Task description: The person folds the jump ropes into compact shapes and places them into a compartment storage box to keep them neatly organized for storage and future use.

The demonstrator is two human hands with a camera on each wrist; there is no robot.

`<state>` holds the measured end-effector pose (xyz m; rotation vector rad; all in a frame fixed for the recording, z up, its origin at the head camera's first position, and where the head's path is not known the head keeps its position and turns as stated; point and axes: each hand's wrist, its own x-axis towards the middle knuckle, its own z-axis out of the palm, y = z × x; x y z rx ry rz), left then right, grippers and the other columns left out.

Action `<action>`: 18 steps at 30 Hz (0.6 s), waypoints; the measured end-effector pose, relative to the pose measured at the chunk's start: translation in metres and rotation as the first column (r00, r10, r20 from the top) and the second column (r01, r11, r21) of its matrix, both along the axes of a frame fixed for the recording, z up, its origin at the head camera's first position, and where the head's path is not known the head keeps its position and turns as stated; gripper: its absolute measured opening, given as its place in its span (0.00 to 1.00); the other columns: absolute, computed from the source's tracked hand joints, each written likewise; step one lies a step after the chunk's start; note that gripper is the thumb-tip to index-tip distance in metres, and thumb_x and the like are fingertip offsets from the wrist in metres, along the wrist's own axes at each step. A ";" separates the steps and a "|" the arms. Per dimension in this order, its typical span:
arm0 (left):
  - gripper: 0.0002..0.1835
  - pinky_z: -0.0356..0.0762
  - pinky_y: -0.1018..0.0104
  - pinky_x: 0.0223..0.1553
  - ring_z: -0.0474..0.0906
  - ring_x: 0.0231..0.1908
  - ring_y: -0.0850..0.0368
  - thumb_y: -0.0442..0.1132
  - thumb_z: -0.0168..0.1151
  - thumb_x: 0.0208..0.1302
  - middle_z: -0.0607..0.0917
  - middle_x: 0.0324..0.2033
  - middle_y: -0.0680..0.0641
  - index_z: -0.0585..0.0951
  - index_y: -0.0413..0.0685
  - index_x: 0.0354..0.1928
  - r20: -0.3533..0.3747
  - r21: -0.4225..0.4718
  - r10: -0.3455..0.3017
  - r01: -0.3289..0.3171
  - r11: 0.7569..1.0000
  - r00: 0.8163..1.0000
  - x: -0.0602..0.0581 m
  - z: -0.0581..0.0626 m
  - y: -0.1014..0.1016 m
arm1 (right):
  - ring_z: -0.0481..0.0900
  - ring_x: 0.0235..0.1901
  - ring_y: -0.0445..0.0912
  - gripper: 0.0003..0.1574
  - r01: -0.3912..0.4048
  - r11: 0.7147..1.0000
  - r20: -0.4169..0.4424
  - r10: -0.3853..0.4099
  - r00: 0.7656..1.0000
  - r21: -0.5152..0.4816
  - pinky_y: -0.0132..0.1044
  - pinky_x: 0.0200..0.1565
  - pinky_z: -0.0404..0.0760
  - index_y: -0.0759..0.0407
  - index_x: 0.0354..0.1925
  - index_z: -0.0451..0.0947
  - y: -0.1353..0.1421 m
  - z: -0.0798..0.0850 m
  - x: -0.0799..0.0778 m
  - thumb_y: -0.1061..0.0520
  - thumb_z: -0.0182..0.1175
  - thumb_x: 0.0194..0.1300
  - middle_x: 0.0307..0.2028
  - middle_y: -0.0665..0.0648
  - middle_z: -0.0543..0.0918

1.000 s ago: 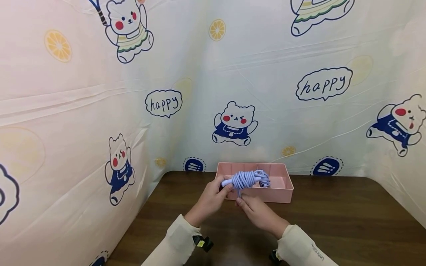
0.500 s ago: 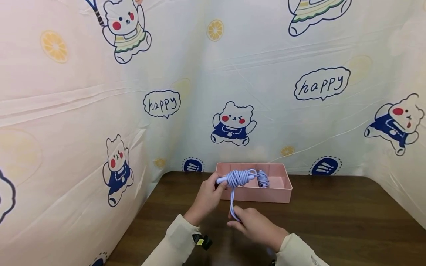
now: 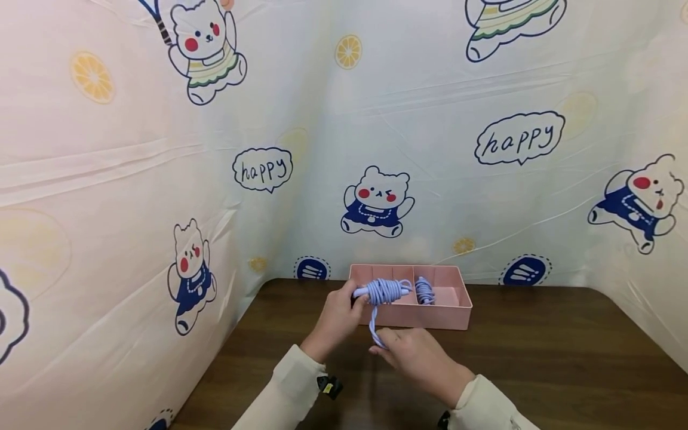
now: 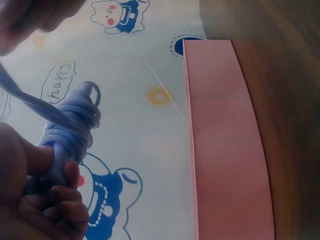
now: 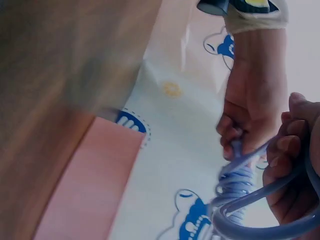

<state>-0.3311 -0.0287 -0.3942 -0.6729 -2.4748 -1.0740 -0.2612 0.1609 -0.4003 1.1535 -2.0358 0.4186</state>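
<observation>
A light blue skipping rope (image 3: 386,291), wound in tight coils round its handles, is held up before the pink box. My left hand (image 3: 334,313) grips its handle end; in the left wrist view, thumb and curled fingers close round the handle (image 4: 56,167). From the coils a doubled length of cord (image 3: 372,325) hangs down to my right hand (image 3: 421,361), which holds it in curled fingers. In the right wrist view a loop of that cord (image 5: 260,230) passes through the right hand (image 5: 292,155). A second light blue coiled rope (image 3: 424,291) lies in the box.
The pink box (image 3: 430,318), split by a divider, stands at the back of the dark wooden table (image 3: 527,346). Behind and to the sides hangs a pale curtain (image 3: 457,197) printed with bears. The coils hide part of the box's left compartment.
My right hand has moved down and slightly right from near the coils, drawing out a longer length of cord, then risen a little. The left hand keeps its grip, shifting only slightly.
</observation>
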 end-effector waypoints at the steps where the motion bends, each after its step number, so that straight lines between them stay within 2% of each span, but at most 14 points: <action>1: 0.05 0.69 0.70 0.18 0.68 0.19 0.61 0.38 0.59 0.70 0.73 0.22 0.52 0.73 0.46 0.38 0.003 -0.015 -0.001 0.001 1.000 1.000 0.000 0.000 0.001 | 0.61 0.17 0.32 0.15 -0.001 1.000 -0.019 0.001 1.000 -0.002 0.22 0.19 0.61 0.55 0.31 0.71 0.001 0.004 -0.001 0.48 0.60 0.70 0.18 0.41 0.67; 6: 0.05 0.73 0.71 0.22 0.71 0.23 0.61 0.39 0.60 0.70 0.75 0.26 0.53 0.75 0.47 0.42 0.075 -0.066 -0.046 0.051 0.996 0.996 0.002 -0.002 0.007 | 0.67 0.18 0.34 0.24 0.036 0.999 -0.066 -0.034 0.997 0.031 0.25 0.21 0.71 0.57 0.33 0.73 0.010 0.021 -0.006 0.43 0.42 0.77 0.20 0.44 0.73; 9: 0.05 0.75 0.71 0.27 0.72 0.26 0.61 0.39 0.60 0.69 0.76 0.30 0.54 0.75 0.49 0.43 0.116 -0.095 -0.103 0.114 0.989 0.988 0.004 -0.004 0.010 | 0.69 0.19 0.36 0.27 0.061 0.997 -0.078 -0.056 0.995 0.056 0.27 0.24 0.75 0.58 0.35 0.75 0.016 0.028 -0.010 0.42 0.39 0.77 0.21 0.47 0.76; 12: 0.04 0.75 0.71 0.29 0.72 0.28 0.62 0.39 0.60 0.70 0.77 0.31 0.56 0.75 0.51 0.42 0.109 -0.127 -0.163 0.177 0.976 0.981 0.006 -0.005 0.012 | 0.70 0.18 0.38 0.18 0.071 0.995 -0.085 -0.065 0.994 0.069 0.29 0.23 0.76 0.58 0.37 0.75 0.022 0.034 -0.014 0.45 0.52 0.73 0.22 0.48 0.76; 14: 0.03 0.74 0.70 0.29 0.71 0.28 0.63 0.39 0.59 0.70 0.76 0.30 0.56 0.74 0.52 0.41 0.102 -0.148 -0.199 0.213 0.966 0.975 0.008 -0.005 0.012 | 0.71 0.19 0.38 0.14 0.086 0.993 -0.076 -0.080 0.994 0.075 0.30 0.25 0.78 0.58 0.38 0.74 0.026 0.038 -0.017 0.49 0.63 0.66 0.23 0.48 0.78; 16: 0.03 0.73 0.70 0.30 0.72 0.28 0.64 0.40 0.58 0.71 0.76 0.30 0.57 0.73 0.53 0.42 0.113 -0.167 -0.236 0.253 0.953 0.965 0.010 -0.005 0.013 | 0.74 0.21 0.38 0.16 0.105 0.991 -0.056 -0.101 0.993 0.084 0.31 0.28 0.80 0.57 0.39 0.75 0.030 0.042 -0.018 0.52 0.69 0.59 0.26 0.48 0.81; 18: 0.04 0.74 0.71 0.31 0.72 0.29 0.65 0.41 0.57 0.71 0.77 0.32 0.57 0.73 0.54 0.44 0.137 -0.184 -0.279 0.301 0.936 0.950 0.012 -0.004 0.012 | 0.76 0.23 0.38 0.18 0.129 0.986 -0.038 -0.126 0.991 0.109 0.33 0.32 0.82 0.57 0.41 0.75 0.033 0.046 -0.019 0.53 0.71 0.57 0.31 0.49 0.83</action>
